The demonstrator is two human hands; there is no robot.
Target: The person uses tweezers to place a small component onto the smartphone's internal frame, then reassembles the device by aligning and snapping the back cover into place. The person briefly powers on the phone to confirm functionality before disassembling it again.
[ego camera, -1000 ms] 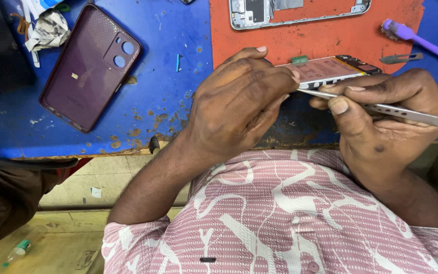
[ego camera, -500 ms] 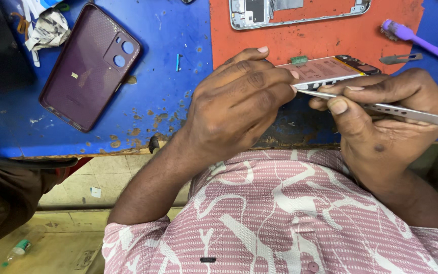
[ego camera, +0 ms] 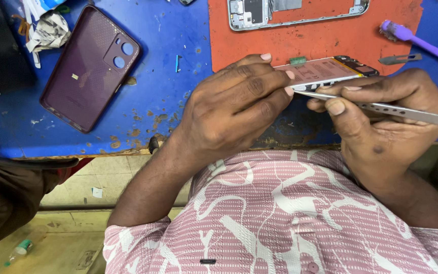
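Almost nothing has moved since the earlier frames: both hands sit where they were and the tool tip has only crept a little along the edge.

At the centre right of the frame I have the phone part (ego camera: 325,72), a flat pinkish slab tilted up on its long edge, resting half on the orange mat (ego camera: 330,43) and half over the blue table (ego camera: 168,101). My left hand (ego camera: 234,109) is closed on its near end, fingers curled over the top and thumb hidden underneath. My right hand (ego camera: 381,109) is pinched shut on the metal tweezers (ego camera: 381,107), whose tip touches the slab's lower edge just beside my left fingertips (ego camera: 290,75).

To do this well, I judge the tip should stay shallow and flat along the seam, with the left hand bracing firmly so the slab does not twist; a slip would run the point toward my own fingers.

Farther out, an opened phone frame (ego camera: 300,12) lies at the top edge on the mat, a purple brush (ego camera: 416,38) and a small blade (ego camera: 399,59) lie at the upper right, and a dark purple back cover (ego camera: 89,68) lies at the upper left, beside crumpled paper (ego camera: 49,30). Another person's brown sleeve (ego camera: 6,203) shows at the lower left.
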